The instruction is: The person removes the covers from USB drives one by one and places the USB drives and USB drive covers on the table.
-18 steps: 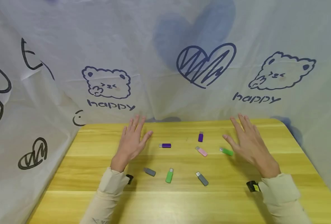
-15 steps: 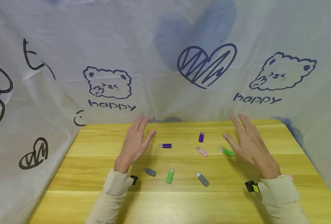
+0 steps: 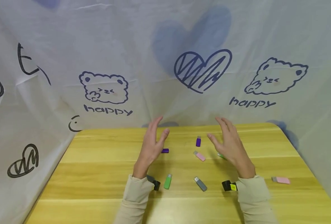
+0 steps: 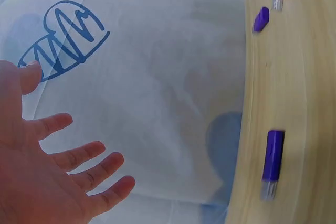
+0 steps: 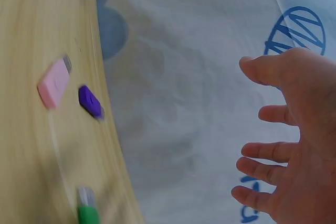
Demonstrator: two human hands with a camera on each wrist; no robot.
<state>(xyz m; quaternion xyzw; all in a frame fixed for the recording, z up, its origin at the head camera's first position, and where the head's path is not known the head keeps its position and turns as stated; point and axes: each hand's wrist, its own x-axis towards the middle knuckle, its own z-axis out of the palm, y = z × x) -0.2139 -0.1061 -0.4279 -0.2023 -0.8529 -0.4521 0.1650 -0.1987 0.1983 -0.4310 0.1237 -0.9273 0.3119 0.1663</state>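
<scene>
My left hand (image 3: 151, 149) is raised over the table, fingers relaxed and thumb apart, holding nothing. It partly covers a purple USB flash drive (image 3: 165, 151) in the head view; the left wrist view shows that purple drive (image 4: 273, 156) whole. My right hand (image 3: 231, 151) hovers on the other side, fingers spread, holding nothing, and overlaps a green USB flash drive (image 3: 220, 155). Between the hands lie a second purple drive (image 3: 198, 142) and a pink drive (image 3: 200, 156). Nearer the front are a green drive (image 3: 167, 182) and a grey drive (image 3: 200, 184).
Another pink drive (image 3: 281, 180) lies to the right of my right sleeve. A second grey drive (image 3: 150, 178) is mostly hidden by the left wrist and its black camera (image 3: 156, 185). A white cloth (image 3: 154, 77) with drawings hangs behind the wooden table (image 3: 98, 174).
Both hands have moved inward, closer together. The pink drive at the right, hidden behind the right sleeve before, now shows fully. The head view has shifted slightly; the drives appear to stay put.
</scene>
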